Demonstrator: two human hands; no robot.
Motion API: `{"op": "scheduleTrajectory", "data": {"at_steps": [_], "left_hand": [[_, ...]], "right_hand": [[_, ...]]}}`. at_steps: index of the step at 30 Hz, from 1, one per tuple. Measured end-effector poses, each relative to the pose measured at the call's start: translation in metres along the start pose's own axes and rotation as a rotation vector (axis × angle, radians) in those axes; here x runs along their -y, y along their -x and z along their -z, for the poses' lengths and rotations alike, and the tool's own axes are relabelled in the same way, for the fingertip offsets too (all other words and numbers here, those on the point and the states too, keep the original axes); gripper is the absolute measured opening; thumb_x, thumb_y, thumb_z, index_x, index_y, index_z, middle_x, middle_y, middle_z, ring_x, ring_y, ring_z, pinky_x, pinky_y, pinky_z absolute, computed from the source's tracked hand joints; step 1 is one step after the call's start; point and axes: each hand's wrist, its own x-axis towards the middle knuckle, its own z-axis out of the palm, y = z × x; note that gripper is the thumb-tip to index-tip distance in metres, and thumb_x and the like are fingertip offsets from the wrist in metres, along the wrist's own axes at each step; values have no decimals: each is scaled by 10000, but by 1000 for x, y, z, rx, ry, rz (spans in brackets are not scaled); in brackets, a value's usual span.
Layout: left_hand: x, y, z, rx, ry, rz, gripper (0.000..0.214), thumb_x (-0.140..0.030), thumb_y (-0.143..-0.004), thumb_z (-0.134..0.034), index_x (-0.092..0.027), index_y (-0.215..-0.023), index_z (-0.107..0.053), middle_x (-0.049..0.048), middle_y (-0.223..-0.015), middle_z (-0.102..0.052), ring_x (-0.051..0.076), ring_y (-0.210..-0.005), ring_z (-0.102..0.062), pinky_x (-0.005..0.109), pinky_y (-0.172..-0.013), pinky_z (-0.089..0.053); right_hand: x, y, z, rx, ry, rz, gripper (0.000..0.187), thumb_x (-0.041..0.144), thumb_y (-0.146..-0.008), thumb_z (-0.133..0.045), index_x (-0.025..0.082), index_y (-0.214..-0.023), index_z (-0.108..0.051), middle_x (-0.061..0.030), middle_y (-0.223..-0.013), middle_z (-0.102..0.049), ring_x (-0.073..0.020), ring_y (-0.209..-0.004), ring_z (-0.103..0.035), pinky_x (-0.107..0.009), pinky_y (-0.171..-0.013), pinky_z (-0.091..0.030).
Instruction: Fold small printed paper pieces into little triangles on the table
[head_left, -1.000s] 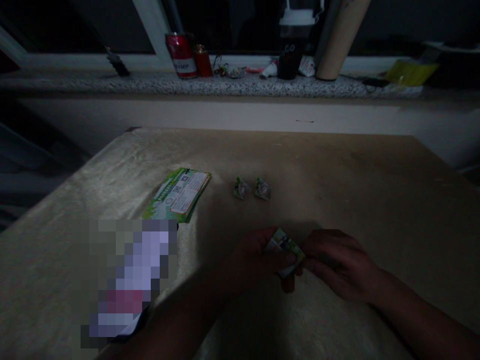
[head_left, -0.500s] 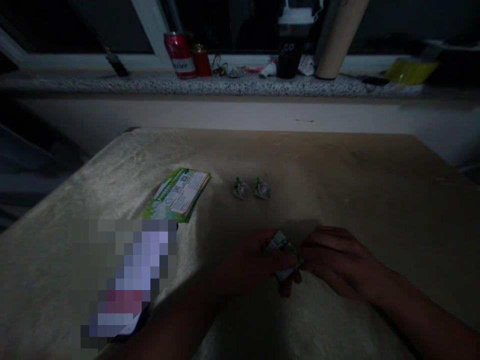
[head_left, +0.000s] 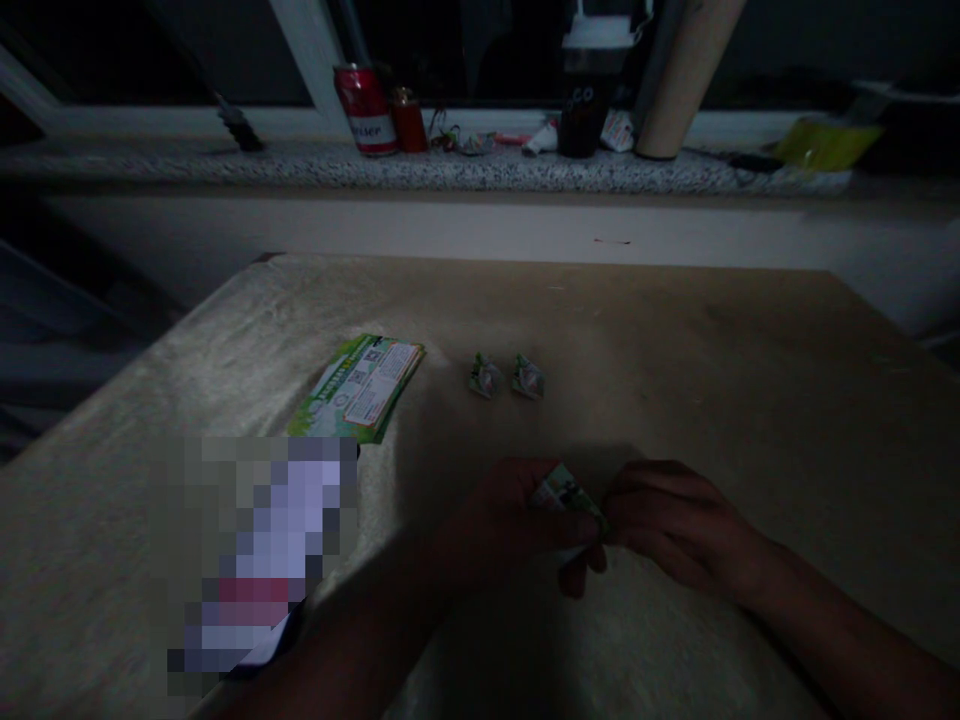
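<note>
My left hand (head_left: 517, 525) and my right hand (head_left: 671, 525) meet low over the tan table (head_left: 675, 350), both pinched on a small folded green and white paper (head_left: 566, 495). The paper sits between the fingertips of the two hands, partly hidden by them. Beyond the hands lie two small folded paper pieces (head_left: 484, 377) (head_left: 527, 377), side by side. A stack of green and white leaflets (head_left: 360, 388) lies flat to the left of them.
A blurred-out patch (head_left: 262, 560) covers something at the table's front left. Behind the table runs a speckled stone sill (head_left: 450, 170) with a red can (head_left: 366, 108), a dark cup (head_left: 589, 95), a cardboard tube (head_left: 679, 80) and small clutter.
The paper between my fingers has been folded smaller and tighter. My hands have stayed in nearly the same place, with only the fingers shifting.
</note>
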Motion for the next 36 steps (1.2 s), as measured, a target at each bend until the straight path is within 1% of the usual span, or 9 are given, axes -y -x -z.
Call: {"op": "scheduleTrajectory", "data": {"at_steps": [5,10,15,18,21,23,25,31,36], "left_hand": [[-2,0,-2,-3,-3,-3,343,-411,-770,-874,-123,-777,-688,30,-690,-715,111,-526,-633,236,-547,-511],[-3,-3,-5,-90,-56,-34,348,-421,-776,-857,-132,-770,-662,27,-683,-705,114,-549,-633,236,-573,-498],[1,-3,-8,-149,-204,-40,316,-408,-813,-823,-138,-788,-660,12,-681,-696,111,-573,-638,221,-579,-488],[2,-2,-8,-156,-225,-3,293,-392,-834,-813,-135,-805,-674,18,-694,-710,113,-596,-656,218,-592,-499],[2,-4,-6,-103,-117,15,322,-400,-779,-862,-132,-813,-688,22,-710,-724,127,-611,-684,243,-629,-544],[3,-6,-4,-82,-50,31,348,-397,-729,-899,-126,-840,-712,32,-743,-741,139,-618,-703,261,-641,-565],[4,-8,-3,-85,-17,52,365,-393,-700,-919,-120,-852,-729,42,-758,-751,148,-622,-714,265,-635,-571],[8,-9,-7,-88,34,100,439,-475,-655,-934,-114,-799,-728,42,-709,-739,158,-594,-712,273,-607,-571],[7,-8,-7,-95,8,128,447,-478,-655,-935,-106,-794,-728,37,-702,-735,144,-577,-706,254,-587,-563]], "right_hand": [[1,0,-2,-11,5,-32,190,285,-1071,-544,175,-976,-666,-39,-760,-699,-138,-652,-646,-252,-607,-481],[6,0,-2,29,-70,-188,217,307,-1073,-529,178,-935,-635,-17,-707,-681,-127,-621,-644,-241,-597,-468],[9,-3,-8,63,-280,-286,249,214,-1070,-505,169,-864,-637,-38,-734,-740,-115,-630,-670,-222,-606,-478],[9,-4,-13,38,-436,-324,295,241,-1079,-490,163,-849,-656,-38,-724,-741,-108,-601,-648,-215,-577,-469],[9,-1,-15,-31,-530,-376,362,307,-1077,-504,162,-775,-642,14,-591,-604,-89,-506,-528,-199,-482,-394],[8,3,-14,-83,-543,-443,415,355,-1073,-507,170,-708,-582,49,-537,-474,-78,-461,-415,-194,-432,-325],[7,6,-13,-112,-545,-485,447,377,-1067,-508,182,-665,-514,59,-528,-422,-73,-449,-364,-196,-418,-291],[10,-3,-12,-118,-542,-381,415,328,-1068,-510,181,-681,-542,48,-533,-461,-77,-439,-399,-195,-416,-309],[12,-8,-13,-57,-521,-307,374,285,-1077,-492,167,-742,-612,-4,-591,-615,-104,-503,-591,-200,-478,-438]]}}
